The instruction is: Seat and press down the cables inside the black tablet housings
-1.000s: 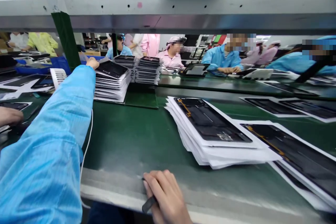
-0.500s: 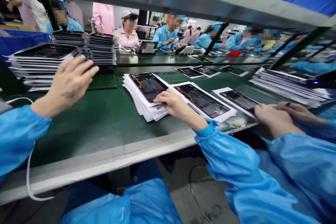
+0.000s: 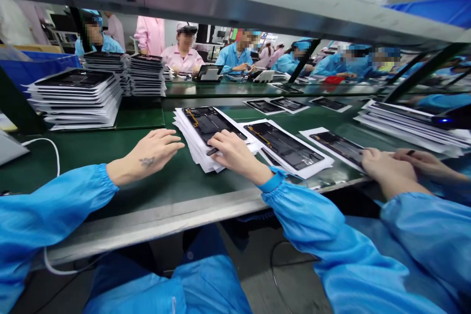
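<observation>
The topmost black panel was a thin, flat rectangle, with an orange strip running along its left part and fine pale lines across its dark face. It lay on the uppermost of a pile of white sheets, whose edges fanned out unevenly, on the green bench directly in front of the person. Just to its right, a second panel with a similar strip rested on white sheets of its own. The right hand was above the near side of the pile, its thumb and fingers pinched around a small dark tool that stuck out to the left. The left hand grasped nothing visible; its fingers were extended and slightly parted, pointing toward the pile but apart from it, just above the bench. The right hand covered the near corner of the topmost panel, so whether its fingertips or the tool touched the surface could not be told. Most of the tool was hidden inside the grip. At the far right, a co-worker's hands partly hid another panel, and small details on the panels were too fine to make out.
</observation>
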Motion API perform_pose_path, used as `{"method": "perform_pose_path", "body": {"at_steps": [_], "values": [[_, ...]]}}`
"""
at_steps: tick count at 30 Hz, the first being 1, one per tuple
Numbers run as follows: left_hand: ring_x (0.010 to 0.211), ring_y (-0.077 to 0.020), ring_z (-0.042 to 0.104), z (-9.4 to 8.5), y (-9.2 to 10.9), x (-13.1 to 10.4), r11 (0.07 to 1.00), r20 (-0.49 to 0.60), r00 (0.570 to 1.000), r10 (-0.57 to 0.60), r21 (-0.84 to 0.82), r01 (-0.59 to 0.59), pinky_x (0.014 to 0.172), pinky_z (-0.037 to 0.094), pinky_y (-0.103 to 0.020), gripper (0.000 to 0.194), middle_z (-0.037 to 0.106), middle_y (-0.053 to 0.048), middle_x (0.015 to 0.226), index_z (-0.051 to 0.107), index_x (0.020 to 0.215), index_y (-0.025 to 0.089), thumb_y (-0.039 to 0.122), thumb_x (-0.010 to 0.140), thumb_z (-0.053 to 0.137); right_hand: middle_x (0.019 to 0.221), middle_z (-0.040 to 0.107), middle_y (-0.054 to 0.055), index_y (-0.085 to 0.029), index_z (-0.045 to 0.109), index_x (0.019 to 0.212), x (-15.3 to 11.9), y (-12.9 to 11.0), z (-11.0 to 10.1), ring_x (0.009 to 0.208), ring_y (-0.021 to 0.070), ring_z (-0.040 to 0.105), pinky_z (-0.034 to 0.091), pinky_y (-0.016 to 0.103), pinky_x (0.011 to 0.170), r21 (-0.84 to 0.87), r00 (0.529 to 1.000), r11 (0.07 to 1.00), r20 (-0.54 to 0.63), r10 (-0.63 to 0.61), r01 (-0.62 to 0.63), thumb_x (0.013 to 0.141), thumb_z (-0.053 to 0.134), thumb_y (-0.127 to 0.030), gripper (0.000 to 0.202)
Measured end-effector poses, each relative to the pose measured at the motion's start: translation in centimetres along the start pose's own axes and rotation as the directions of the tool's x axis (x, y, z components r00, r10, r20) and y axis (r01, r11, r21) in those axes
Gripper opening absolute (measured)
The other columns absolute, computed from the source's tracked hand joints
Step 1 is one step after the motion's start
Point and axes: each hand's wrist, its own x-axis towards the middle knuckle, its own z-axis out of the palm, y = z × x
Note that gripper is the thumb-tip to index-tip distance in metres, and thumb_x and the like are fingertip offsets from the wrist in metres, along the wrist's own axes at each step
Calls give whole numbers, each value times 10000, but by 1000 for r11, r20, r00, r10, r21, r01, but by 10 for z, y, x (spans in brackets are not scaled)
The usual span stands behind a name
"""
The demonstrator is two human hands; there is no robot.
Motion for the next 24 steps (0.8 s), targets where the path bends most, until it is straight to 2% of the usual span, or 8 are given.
{"method": "perform_pose_path", "body": {"at_steps": [2,5,9,11,15,18,21,24], "values": [[1312,-305,553,3,-3,12,964,41,993,-115,-238,121,1178,328,-527,257,718,-95,1232,749,1099,212,215,915,569,871,635,92,-188,633,856,4,-2,3,856,248,486,373,348,727,3,998,999,-46,35,-35,789,578,-83,136],[1020,-261,699,7,-8,32,889,110,969,-219,-386,245,1002,511,-425,226,763,-93,1023,747,998,186,346,905,617,824,629,66,-204,606,818,12,5,-3,825,233,492,387,339,735,41,991,997,-113,69,-64,802,546,-85,134],[712,-213,733,24,-6,71,684,248,910,-332,-601,414,710,595,-327,514,762,-146,841,678,982,125,585,985,449,820,642,59,-205,603,817,27,19,-15,812,228,508,408,339,753,93,980,994,-184,76,-59,786,514,-59,173],[741,-207,744,36,-2,94,571,268,887,-376,-687,449,719,603,-318,510,763,-169,888,644,1028,118,565,1012,398,817,649,61,-205,612,803,34,19,-16,812,231,518,410,341,745,112,977,993,-205,66,-43,770,517,-44,190],[794,-178,730,45,11,118,430,197,848,-493,-792,434,779,598,-295,223,753,-114,921,632,1061,122,294,937,563,789,674,52,-212,644,773,31,1,-15,779,224,557,427,347,737,166,964,986,-259,66,-23,851,559,-109,155],[875,-203,720,21,21,90,380,147,820,-553,-832,404,827,590,-314,244,747,-86,949,666,1051,118,235,839,637,901,715,65,-213,696,936,3,-21,-29,857,222,614,461,363,802,231,922,971,-362,138,-54,999,509,-288,211],[974,-254,708,-17,28,24,361,154,810,-566,-837,412,905,577,-352,328,753,-80,1026,701,1054,125,299,776,718,1055,717,99,-223,729,1082,-40,-49,-49,1023,249,620,462,417,896,343,818,934,-504,277,-104,1069,329,-434,452],[1090,-299,676,-40,35,-48,425,176,758,-628,-739,524,974,554,-403,436,743,-72,1134,689,1173,170,382,793,718,830,691,65,-256,780,986,-70,-82,-55,807,222,610,458,392,719,531,813,841,-442,378,-102,1063,305,-492,536]]}}
